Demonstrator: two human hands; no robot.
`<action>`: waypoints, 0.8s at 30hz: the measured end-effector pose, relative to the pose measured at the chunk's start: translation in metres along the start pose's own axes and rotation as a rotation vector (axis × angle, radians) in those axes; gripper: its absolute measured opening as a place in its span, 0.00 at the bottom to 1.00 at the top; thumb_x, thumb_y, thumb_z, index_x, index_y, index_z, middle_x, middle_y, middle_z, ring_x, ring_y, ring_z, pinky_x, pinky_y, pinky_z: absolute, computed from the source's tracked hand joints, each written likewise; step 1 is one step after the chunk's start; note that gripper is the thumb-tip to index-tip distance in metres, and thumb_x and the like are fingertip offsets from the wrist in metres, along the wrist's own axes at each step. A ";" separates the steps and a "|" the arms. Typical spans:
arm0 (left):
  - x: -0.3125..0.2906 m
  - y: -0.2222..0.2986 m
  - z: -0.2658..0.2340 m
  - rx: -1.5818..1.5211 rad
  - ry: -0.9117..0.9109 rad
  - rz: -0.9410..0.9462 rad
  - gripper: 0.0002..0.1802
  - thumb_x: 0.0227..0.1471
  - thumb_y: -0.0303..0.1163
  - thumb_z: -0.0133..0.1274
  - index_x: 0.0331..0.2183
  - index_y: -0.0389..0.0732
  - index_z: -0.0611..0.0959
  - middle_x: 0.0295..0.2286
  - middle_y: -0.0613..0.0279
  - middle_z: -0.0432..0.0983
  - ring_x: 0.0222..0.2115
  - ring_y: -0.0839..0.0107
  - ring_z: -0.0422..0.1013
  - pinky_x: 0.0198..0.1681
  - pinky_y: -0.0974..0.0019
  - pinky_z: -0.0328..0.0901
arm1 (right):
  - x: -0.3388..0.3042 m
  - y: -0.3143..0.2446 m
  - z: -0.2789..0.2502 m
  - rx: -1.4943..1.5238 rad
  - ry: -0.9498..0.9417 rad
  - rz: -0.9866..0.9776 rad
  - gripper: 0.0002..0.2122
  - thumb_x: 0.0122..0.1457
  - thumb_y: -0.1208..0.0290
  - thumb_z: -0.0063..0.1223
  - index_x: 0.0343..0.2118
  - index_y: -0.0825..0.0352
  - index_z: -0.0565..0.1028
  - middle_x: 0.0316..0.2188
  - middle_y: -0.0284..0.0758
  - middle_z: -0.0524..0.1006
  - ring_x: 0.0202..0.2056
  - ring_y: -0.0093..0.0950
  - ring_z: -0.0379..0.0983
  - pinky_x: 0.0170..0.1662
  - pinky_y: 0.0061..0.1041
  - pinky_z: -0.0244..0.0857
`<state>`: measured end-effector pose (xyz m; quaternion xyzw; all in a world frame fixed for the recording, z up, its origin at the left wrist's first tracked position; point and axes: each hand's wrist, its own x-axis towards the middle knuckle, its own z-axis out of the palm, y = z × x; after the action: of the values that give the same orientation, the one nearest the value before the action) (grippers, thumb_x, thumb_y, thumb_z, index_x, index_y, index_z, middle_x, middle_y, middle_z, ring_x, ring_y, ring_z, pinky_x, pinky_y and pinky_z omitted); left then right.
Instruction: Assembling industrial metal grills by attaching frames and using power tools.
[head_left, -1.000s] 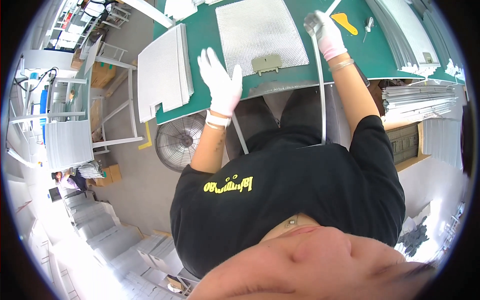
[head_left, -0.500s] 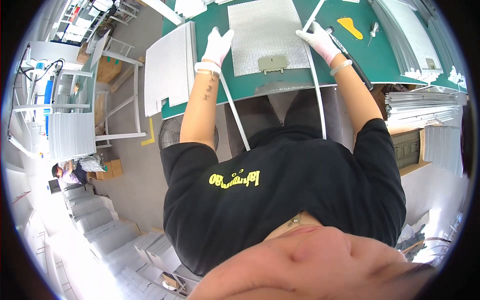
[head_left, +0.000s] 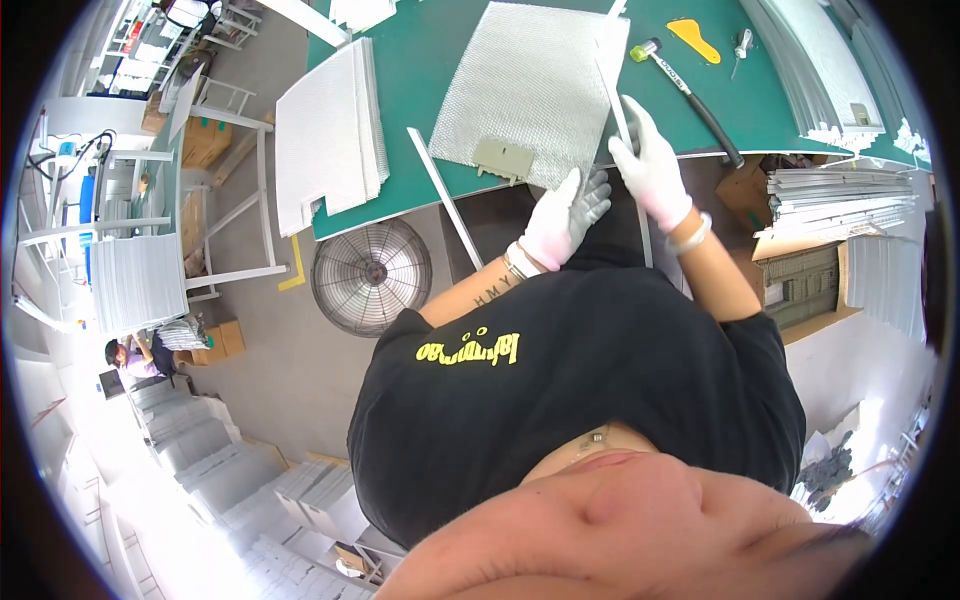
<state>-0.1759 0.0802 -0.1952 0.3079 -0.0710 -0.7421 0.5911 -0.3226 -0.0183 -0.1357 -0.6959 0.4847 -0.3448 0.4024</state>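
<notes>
The silver mesh panel (head_left: 535, 80) is lying aslant on the green table (head_left: 765, 115), its near corner pointing at the person's left fingers, and an olive notched plate (head_left: 503, 159) is resting on it up and to the left of them. The left hand (head_left: 560, 225) is holding its thumb apart from its loosely spread fingers; whether they are touching that corner I can't tell. The right hand (head_left: 657, 175) seems to be pinching the near end of a white strip (head_left: 607, 75) between thumb and forefinger, the strip running away from those fingertips along the panel's right edge. As far as I can judge, only that edge is having a strip against it, seated or not I can't say; the left edge is showing none. A second strip (head_left: 437, 180) is lying loose, left of the left fingers. Beyond the right fingers, a mallet (head_left: 708, 122) and a yellow scraper (head_left: 692, 41) are lying idle.
</notes>
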 end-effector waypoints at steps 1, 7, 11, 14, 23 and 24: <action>0.009 0.004 0.006 -0.029 -0.044 0.027 0.31 0.66 0.47 0.49 0.61 0.37 0.67 0.59 0.52 0.65 0.60 0.55 0.61 0.65 0.50 0.56 | -0.015 0.004 0.001 0.013 0.019 -0.053 0.31 0.63 0.72 0.54 0.69 0.64 0.57 0.34 0.38 0.77 0.32 0.27 0.74 0.41 0.28 0.70; 0.114 0.035 0.025 -0.304 -0.269 0.059 0.20 0.67 0.39 0.48 0.55 0.38 0.73 0.51 0.53 0.73 0.54 0.63 0.68 0.60 0.58 0.63 | -0.038 0.024 0.010 0.764 -0.120 0.129 0.30 0.69 0.70 0.46 0.71 0.66 0.51 0.31 0.29 0.70 0.24 0.12 0.58 0.27 0.11 0.55; 0.169 0.029 -0.007 0.437 -0.287 0.487 0.16 0.67 0.31 0.47 0.53 0.35 0.75 0.46 0.55 0.77 0.48 0.68 0.72 0.54 0.67 0.65 | -0.034 0.019 0.010 0.932 -0.179 0.133 0.30 0.70 0.68 0.47 0.71 0.67 0.50 0.31 0.29 0.70 0.20 0.12 0.57 0.23 0.12 0.53; 0.147 0.018 0.042 0.224 -0.241 0.399 0.14 0.64 0.29 0.52 0.48 0.33 0.79 0.41 0.55 0.79 0.43 0.68 0.75 0.47 0.67 0.70 | -0.037 0.038 0.003 0.859 -0.101 0.166 0.30 0.70 0.68 0.47 0.71 0.67 0.51 0.31 0.29 0.70 0.20 0.12 0.57 0.23 0.12 0.53; 0.139 0.021 0.072 -0.110 -0.107 0.236 0.15 0.67 0.40 0.49 0.45 0.39 0.80 0.39 0.60 0.77 0.42 0.68 0.71 0.49 0.66 0.66 | -0.052 0.023 0.000 0.764 -0.056 0.217 0.29 0.70 0.71 0.46 0.71 0.66 0.52 0.31 0.30 0.69 0.23 0.12 0.57 0.25 0.11 0.55; 0.140 0.020 0.075 -0.138 -0.086 0.215 0.15 0.67 0.40 0.50 0.44 0.40 0.81 0.39 0.61 0.77 0.41 0.68 0.71 0.48 0.66 0.67 | -0.052 0.024 -0.001 0.764 -0.053 0.216 0.29 0.70 0.71 0.46 0.71 0.66 0.52 0.31 0.30 0.69 0.23 0.12 0.57 0.25 0.11 0.55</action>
<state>-0.2158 -0.0740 -0.1780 0.2251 -0.0774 -0.6900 0.6835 -0.3480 0.0263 -0.1619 -0.4496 0.3814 -0.4379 0.6787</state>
